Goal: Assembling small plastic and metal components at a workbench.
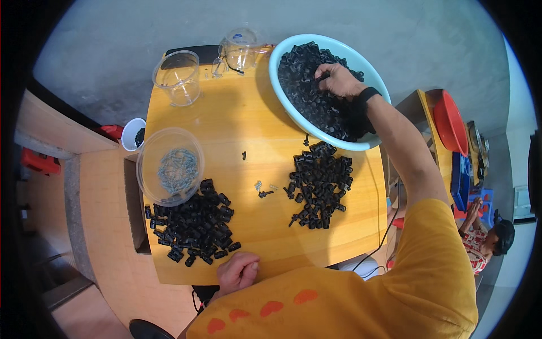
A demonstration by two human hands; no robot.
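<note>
We had our right hand (339,80) among black plastic parts (305,70) in the pale-blue basin (282,90) at the table's (271,226) far right edge; our left hand (239,272) curled at the near edge. Whether either gripped anything, we could not tell. Yellow wood, dotted with small pieces, separated our left pile (192,229) from our right pile (320,186). Beyond stood a grey wall (141,34).

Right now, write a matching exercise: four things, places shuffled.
1. Bare right hand
2. Bare left hand
3. Heap of silvery metal coils
4. Round red plastic basin

A. Inside the round clear plastic tub
B. Right of the yellow wooden table
C. Reaching into the round pale-blue plastic basin
D. At that table's near edge

Pairs: 1-C; 2-D; 3-A; 4-B
</note>
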